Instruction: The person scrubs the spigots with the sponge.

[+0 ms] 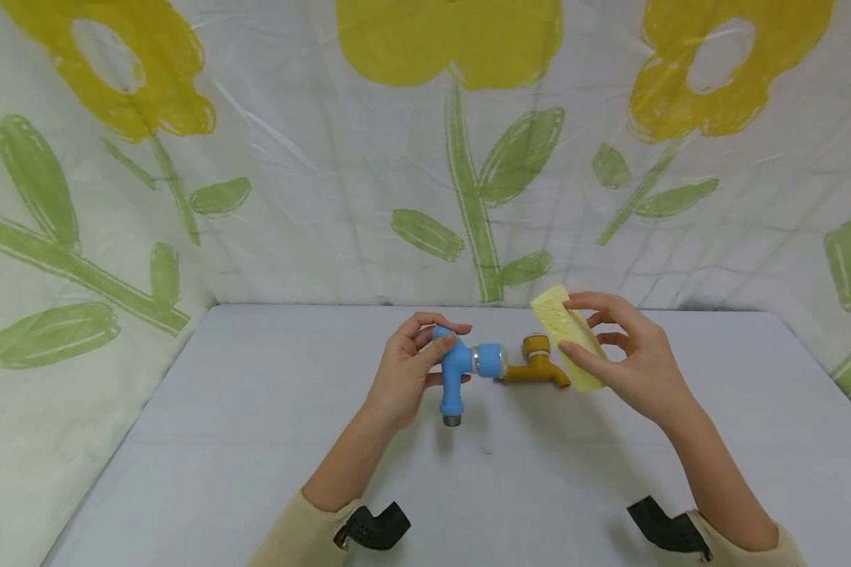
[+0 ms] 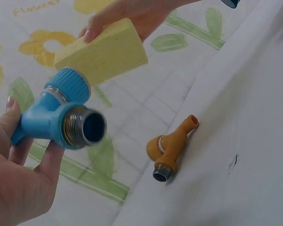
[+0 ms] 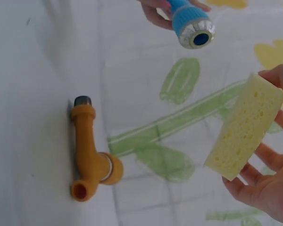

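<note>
My left hand (image 1: 404, 370) grips a blue plastic tap (image 1: 459, 370) above the table, its threaded metal end (image 2: 85, 126) pointing down and its ribbed cap (image 3: 191, 21) toward the right. In my right hand (image 1: 627, 358) a pale yellow sponge (image 1: 566, 337) is pinched between thumb and fingers, held tilted just right of the blue tap. A yellow-orange tap (image 1: 535, 364) lies on the grey table (image 1: 255, 441) between and behind the two hands, untouched. The same orange tap (image 3: 89, 155) shows lying flat in the right wrist view.
A flower-printed sheet (image 1: 425, 157) hangs as a wall behind and at both sides of the table. Black wrist mounts (image 1: 376, 528) sit on both sleeves. The table's left edge (image 1: 128, 441) and right edge run close to the sheet.
</note>
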A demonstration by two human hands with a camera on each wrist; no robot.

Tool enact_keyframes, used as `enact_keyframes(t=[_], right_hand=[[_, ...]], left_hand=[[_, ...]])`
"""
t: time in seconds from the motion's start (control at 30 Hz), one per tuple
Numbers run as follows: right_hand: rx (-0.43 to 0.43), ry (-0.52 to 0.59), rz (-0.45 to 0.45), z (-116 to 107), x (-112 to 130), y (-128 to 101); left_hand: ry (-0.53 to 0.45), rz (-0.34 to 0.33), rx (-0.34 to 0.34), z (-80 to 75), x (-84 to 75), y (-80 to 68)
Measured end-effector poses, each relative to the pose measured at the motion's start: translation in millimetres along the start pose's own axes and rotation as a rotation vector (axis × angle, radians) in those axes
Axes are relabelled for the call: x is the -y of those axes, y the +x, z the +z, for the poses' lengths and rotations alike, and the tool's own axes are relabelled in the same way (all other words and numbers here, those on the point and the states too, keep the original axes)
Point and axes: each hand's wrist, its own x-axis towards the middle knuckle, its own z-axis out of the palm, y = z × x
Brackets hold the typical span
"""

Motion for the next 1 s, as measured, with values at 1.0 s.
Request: enact_keyframes(t=[1.0], right_hand=[[-0.014, -0.078, 0.091, -27, -32, -13]], left_hand=[[-0.246, -0.028, 0.324, -39.6, 3.4, 5.7]])
